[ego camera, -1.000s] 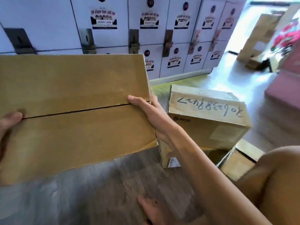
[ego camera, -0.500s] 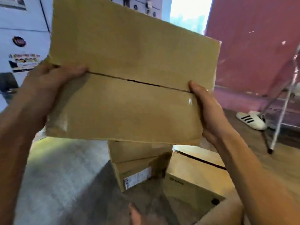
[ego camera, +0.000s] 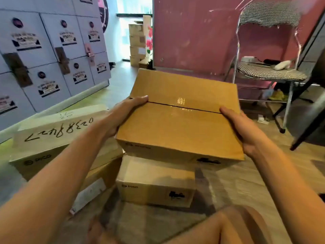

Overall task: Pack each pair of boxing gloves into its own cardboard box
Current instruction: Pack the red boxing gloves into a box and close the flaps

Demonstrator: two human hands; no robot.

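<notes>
Between my left hand (ego camera: 123,114) and right hand (ego camera: 244,128), each grip clamping one end, the closed cardboard box (ego camera: 177,127) lies crosswise, above a floor box (ego camera: 154,180).

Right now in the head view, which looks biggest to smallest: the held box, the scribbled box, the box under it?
1. Held box
2. Scribbled box, partly hidden by an arm, so the top two are unsure
3. Box underneath, partly covered

White lockers (ego camera: 52,55) with stickers, folding chair (ego camera: 269,71) with houndstooth cushion, pink wall (ego camera: 193,36), pink flowers (ego camera: 149,43)
</notes>
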